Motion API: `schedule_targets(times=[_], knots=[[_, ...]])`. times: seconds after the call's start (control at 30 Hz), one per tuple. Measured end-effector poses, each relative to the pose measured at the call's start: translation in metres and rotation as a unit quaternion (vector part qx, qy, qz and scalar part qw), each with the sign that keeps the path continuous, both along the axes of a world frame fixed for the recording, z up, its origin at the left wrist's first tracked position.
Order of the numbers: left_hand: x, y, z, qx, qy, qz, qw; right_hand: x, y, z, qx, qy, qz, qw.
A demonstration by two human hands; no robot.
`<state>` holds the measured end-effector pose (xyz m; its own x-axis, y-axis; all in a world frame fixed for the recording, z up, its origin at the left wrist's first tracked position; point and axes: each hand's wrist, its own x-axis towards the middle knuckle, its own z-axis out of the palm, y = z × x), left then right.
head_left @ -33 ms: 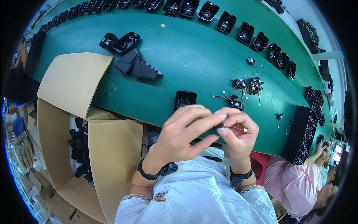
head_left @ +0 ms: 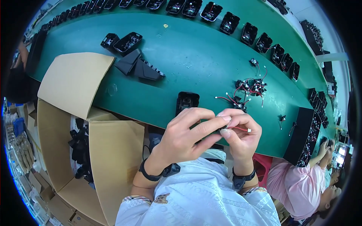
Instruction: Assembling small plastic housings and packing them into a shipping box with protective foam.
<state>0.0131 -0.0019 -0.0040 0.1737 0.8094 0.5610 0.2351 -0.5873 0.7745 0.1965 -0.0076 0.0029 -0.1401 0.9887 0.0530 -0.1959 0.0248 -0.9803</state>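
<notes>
My left hand [head_left: 186,133] and my right hand [head_left: 243,133] meet just in front of the green table's near edge [head_left: 158,109]. Their fingertips pinch a small black part [head_left: 222,130] between them. A red wire with a white plug [head_left: 241,129] trails from the part across my right fingers. Most of the part is hidden by the fingers. A black open housing [head_left: 187,101] lies on the table just beyond my left hand. A cluster of small black parts with red wires [head_left: 249,88] lies further right.
An open cardboard box [head_left: 71,81] stands at the left with black parts inside [head_left: 81,147]. Black housings line the far edge [head_left: 230,22]; dark wedge-shaped pieces [head_left: 139,67] lie mid-left. A black tray [head_left: 301,139] and a person in pink [head_left: 301,184] are at the right.
</notes>
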Motion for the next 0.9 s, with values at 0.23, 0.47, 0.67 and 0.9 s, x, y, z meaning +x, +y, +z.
schedule_targets(times=[0.23,0.47,0.67,0.9], knots=[[-0.006,0.005,0.001,-0.01,-0.032,-0.034,0.999,0.0,0.007,0.015,-0.072,0.076,0.046,0.993],[0.001,0.003,-0.009,-0.005,-0.116,-0.004,0.993,-0.001,0.017,0.017,0.117,-0.058,0.032,0.991],[-0.002,0.0,0.001,-0.013,-0.068,0.024,0.997,0.001,0.02,0.018,0.19,-0.171,0.012,0.967],[-0.01,0.002,0.002,-0.026,-0.047,0.004,0.999,0.004,0.032,0.021,0.313,-0.262,0.057,0.911]])
